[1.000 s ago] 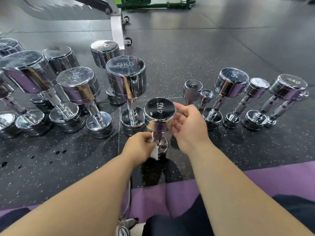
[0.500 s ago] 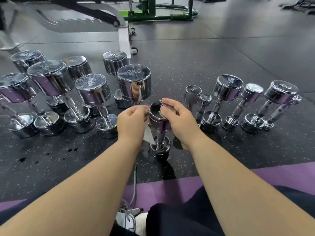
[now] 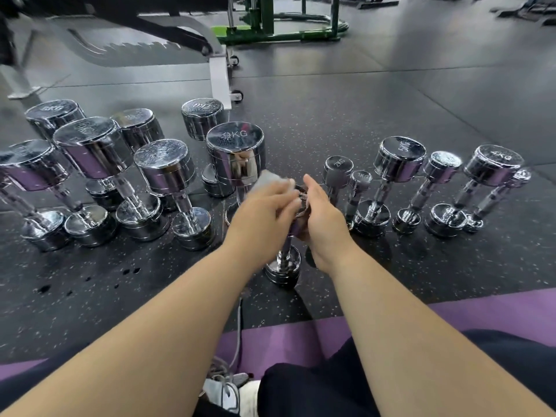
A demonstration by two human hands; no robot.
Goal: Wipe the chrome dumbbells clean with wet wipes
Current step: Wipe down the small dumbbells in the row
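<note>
A small chrome 4 kg dumbbell (image 3: 284, 266) stands upright on the black rubber floor in front of me. My left hand (image 3: 261, 210) presses a white wet wipe (image 3: 269, 180) onto its top head, blurred with motion. Around the right side of that top head my right hand (image 3: 322, 215) curls and steadies it. Only the handle and the bottom head show below my hands. A large 9 kg dumbbell (image 3: 236, 152) stands just behind.
Several big chrome dumbbells (image 3: 96, 152) stand upright at the left, several smaller ones (image 3: 400, 159) at the right. A bench frame (image 3: 219, 76) and a green machine base (image 3: 279, 31) lie farther back. A purple mat (image 3: 496, 311) runs under my legs.
My left hand has risen from the dumbbell's handle to its top head with the wipe. My right hand has stayed on the head. The view has tilted up.
</note>
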